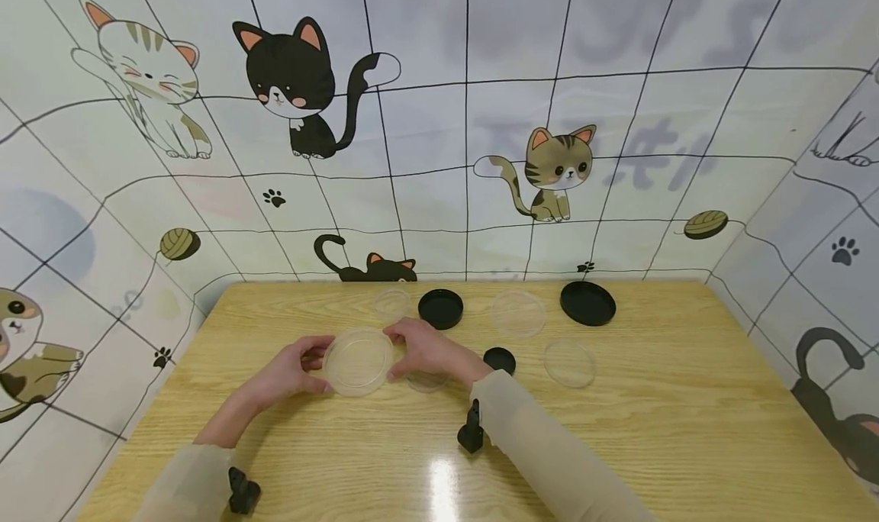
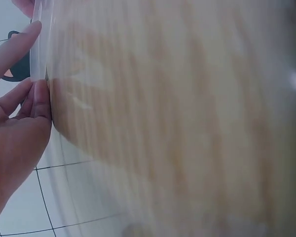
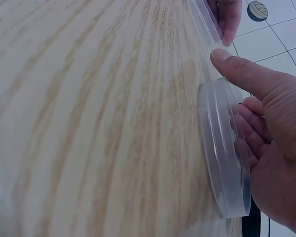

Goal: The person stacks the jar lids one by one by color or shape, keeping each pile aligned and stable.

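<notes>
hands meet at the table's middle in the head view: our left hand (image 1: 291,369) and right hand (image 1: 426,350) pinch the clear round dish (image 1: 358,362) by opposite rims, open face up, with no long axis. bare wooden table (image 1: 652,438) lies nearer us; black lids (image 1: 440,308) and clear dishes (image 1: 518,313) sit behind. in the left wrist view, fingertips (image 2: 37,98) press the rim, blurred. in the right wrist view, a thumb (image 3: 237,66) curls at the rim beside what seems a second dish (image 3: 222,158).
</notes>
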The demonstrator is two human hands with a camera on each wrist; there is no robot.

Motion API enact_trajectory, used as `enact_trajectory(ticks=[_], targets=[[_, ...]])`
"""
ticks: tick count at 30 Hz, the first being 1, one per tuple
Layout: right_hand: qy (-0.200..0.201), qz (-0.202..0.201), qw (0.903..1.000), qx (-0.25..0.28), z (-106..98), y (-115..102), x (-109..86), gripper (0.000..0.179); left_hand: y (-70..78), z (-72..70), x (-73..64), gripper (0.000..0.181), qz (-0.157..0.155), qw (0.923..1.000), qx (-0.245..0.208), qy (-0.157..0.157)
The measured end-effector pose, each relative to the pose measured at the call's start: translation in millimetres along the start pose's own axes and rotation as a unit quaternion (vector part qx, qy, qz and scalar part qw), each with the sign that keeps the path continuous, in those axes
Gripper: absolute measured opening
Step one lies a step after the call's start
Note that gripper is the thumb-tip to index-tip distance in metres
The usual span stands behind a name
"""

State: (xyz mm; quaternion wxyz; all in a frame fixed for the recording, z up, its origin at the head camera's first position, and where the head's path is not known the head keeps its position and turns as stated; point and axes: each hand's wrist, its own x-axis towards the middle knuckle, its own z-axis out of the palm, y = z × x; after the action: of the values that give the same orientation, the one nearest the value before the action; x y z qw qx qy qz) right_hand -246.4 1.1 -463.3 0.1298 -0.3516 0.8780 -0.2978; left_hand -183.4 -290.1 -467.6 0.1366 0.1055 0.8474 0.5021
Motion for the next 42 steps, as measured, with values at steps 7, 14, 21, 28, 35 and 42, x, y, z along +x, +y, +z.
enact_trajectory(ticks=[7, 14, 21, 28, 35, 42], targets=[[0.006, 0.01, 0.9991, 0.042, -4.4, 0.1, -3.2, 0.076, 8.4, -5.4, -2.3, 0.086, 0.008, 0.9998, -0.018, -0.005], [0.019, 0.012, 0.9957, 0.09, -13.1, -4.3, -14.1, 0.077, 20.2, -3.6, -9.6, 0.086, 0.035, 0.9982, -0.049, -0.005], [0.029, 0.011, 0.9946, 0.099, -22.8, -10.4, -40.6, 0.076, 35.8, 13.1, -21.2, 0.088, 0.048, 0.997, -0.062, -0.003], [0.037, -0.006, 0.9945, 0.098, -24.9, -7.2, -77.7, 0.076, 56.8, 37.3, -30.5, 0.09, 0.027, 0.9983, -0.052, -0.002], [0.063, -0.018, 0.9909, 0.118, -19.7, 2.1, -118.8, 0.076, 70.9, 71.6, -37.2, 0.088, 0.04, 0.9982, -0.042, 0.015], [0.061, 0.007, 0.9867, 0.15, -19.4, 12.9, -159.6, 0.076, 81.0, 105.6, -37.8, 0.086, 0.052, 0.9976, -0.045, -0.009]])
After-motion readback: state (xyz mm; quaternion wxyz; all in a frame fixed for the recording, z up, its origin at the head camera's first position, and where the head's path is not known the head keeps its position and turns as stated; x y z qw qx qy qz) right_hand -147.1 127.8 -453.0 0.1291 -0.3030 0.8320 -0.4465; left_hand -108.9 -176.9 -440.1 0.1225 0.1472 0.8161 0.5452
